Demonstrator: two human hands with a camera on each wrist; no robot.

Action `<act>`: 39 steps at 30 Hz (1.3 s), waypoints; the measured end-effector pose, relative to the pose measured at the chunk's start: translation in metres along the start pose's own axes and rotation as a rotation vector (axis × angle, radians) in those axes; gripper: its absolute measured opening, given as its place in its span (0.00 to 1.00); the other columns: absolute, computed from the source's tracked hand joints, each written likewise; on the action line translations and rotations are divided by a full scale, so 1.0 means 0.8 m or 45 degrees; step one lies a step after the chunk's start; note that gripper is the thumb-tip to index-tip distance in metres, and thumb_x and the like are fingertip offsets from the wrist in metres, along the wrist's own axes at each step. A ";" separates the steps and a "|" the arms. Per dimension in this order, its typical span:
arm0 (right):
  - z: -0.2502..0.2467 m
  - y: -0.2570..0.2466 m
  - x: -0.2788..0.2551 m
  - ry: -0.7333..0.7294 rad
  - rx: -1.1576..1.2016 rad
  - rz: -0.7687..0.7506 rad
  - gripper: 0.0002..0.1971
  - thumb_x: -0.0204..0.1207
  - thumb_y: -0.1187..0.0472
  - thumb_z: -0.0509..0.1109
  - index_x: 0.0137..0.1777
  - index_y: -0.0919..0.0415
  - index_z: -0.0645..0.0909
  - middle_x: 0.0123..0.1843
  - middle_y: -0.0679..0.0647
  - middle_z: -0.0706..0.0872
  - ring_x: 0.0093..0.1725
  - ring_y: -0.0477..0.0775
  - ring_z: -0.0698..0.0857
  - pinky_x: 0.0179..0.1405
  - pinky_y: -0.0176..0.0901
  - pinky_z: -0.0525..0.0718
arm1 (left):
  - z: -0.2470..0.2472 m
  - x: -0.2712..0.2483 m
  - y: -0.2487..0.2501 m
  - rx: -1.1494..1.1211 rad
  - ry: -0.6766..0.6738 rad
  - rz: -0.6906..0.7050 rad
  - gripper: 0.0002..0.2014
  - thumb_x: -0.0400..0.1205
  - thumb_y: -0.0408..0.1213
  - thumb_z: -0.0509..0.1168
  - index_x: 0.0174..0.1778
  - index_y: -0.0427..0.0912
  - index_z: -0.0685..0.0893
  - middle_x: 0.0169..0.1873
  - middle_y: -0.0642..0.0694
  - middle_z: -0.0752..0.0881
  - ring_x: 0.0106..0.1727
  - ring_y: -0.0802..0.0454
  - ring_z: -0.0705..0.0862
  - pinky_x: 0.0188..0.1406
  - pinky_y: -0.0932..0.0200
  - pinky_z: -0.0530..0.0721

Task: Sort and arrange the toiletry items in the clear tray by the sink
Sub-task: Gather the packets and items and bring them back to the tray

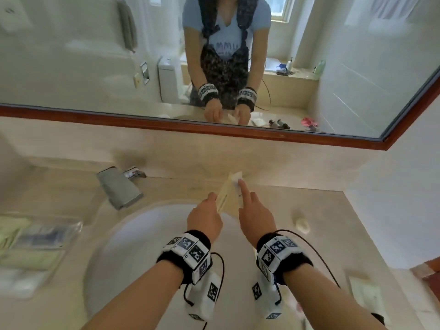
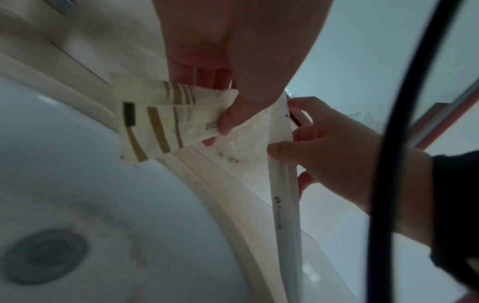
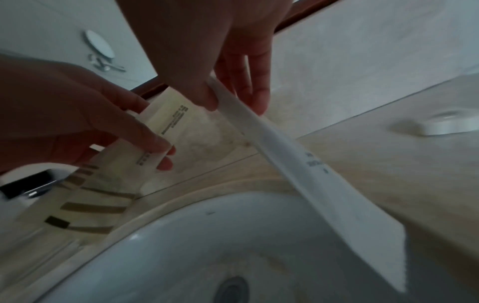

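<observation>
Both hands' grip (image 2: pixel 228 114) on printed sachets (image 2: pixel 160 127)

A beige marble-look counter (image 1: pixel 333 210) carries an oval white basin (image 1: pixel 147 225) at six o'clock, with a round grey drain (image 2: pixel 42 256) at its bottom. At twelve o'clock a large wall mirror with a red-brown wooden frame (image 1: pixel 166 123) reflects pale tiled walls, a white toilet cistern (image 1: pixel 167 79), a grey-green towel on a rail (image 1: pixel 127 25) and a bright daylit window (image 1: pixel 282 7). A plain white wall (image 1: pixel 404 191) closes the room at three o'clock, and a folded grey cloth (image 1: pixel 120 186) lies on the counter at ten o'clock.
</observation>
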State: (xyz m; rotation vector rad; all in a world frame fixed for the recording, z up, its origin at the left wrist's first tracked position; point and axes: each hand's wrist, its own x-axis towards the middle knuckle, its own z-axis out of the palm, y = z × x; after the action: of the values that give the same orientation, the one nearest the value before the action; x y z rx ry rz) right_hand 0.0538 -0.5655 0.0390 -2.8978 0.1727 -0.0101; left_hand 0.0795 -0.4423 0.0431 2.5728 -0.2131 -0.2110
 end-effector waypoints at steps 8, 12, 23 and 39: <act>0.041 -0.160 0.003 -0.258 -0.166 -0.592 0.37 0.83 0.64 0.57 0.84 0.47 0.38 0.67 0.58 0.74 0.48 0.64 0.84 0.35 0.50 0.77 | -0.065 -0.066 -0.144 -0.061 0.065 -0.333 0.19 0.80 0.29 0.57 0.69 0.42 0.71 0.59 0.40 0.85 0.60 0.40 0.83 0.56 0.50 0.80; 0.061 -0.238 -0.008 -0.326 -0.184 -0.818 0.36 0.84 0.63 0.56 0.84 0.48 0.39 0.67 0.58 0.75 0.50 0.63 0.84 0.40 0.51 0.80 | -0.095 -0.106 -0.214 -0.069 0.120 -0.482 0.19 0.79 0.29 0.58 0.67 0.42 0.73 0.57 0.40 0.87 0.58 0.39 0.85 0.55 0.50 0.82; 0.115 -0.443 -0.020 -0.452 -0.112 -1.192 0.35 0.82 0.65 0.57 0.84 0.50 0.45 0.76 0.59 0.70 0.59 0.63 0.83 0.52 0.52 0.82 | -0.214 -0.172 -0.389 -0.457 0.524 -0.870 0.34 0.77 0.25 0.65 0.78 0.44 0.61 0.55 0.37 0.87 0.56 0.39 0.86 0.54 0.51 0.84; 0.206 -0.602 0.005 -0.703 -0.227 -1.255 0.24 0.85 0.57 0.56 0.80 0.51 0.59 0.70 0.60 0.75 0.64 0.64 0.81 0.57 0.54 0.81 | -0.271 -0.162 -0.520 -0.489 0.705 -0.980 0.12 0.76 0.29 0.66 0.55 0.44 0.80 0.57 0.45 0.84 0.51 0.47 0.87 0.55 0.53 0.86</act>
State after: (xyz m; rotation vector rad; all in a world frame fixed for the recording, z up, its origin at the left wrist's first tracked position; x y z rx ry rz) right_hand 0.1168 -0.0628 -0.0070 -2.6872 -1.3668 0.6339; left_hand 0.0400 0.0423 0.0172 2.1036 0.9322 0.1772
